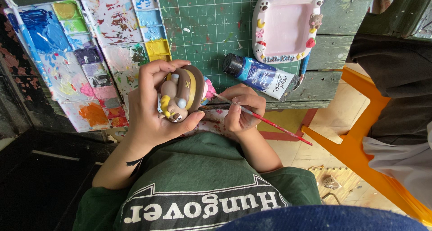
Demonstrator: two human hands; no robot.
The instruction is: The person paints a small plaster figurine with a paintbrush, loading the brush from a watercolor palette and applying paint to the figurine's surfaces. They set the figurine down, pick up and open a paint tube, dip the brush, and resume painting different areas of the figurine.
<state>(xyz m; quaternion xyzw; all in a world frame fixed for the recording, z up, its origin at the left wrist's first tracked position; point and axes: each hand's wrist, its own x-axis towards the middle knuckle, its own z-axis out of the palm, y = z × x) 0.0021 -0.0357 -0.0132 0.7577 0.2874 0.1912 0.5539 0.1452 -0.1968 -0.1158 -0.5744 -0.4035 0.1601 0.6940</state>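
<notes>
The left hand (150, 107) wraps around a small glossy figurine (183, 92), fingers curled over its top and thumb pressed beneath, holding it above the near edge of the worktop (328, 55), close to the person's chest; the figurine is smooth and rounded, brown with a yellow band, cream and pink parts, and its far side is hidden by the fingers. The right hand (243, 109) pinches a thin paintbrush (265, 119) between thumb and fingertips; the bristle end meets the figurine's pink side, and the red handle slants away past the worktop edge. Just beyond the right hand lies a soft blue paint tube (261, 76) with a black cap, on a green gridded cutting mat (207, 24) flecked with paint. To the left lie two white plastic palettes (90, 51), their square wells caked with blue, yellow, orange and purple paint; a blue-handled brush (27, 37) lies across one. A pink cat-shaped ceramic frame (288, 24) rests at the far side, its top cut off; the worktop is worn grey-green planks.
</notes>
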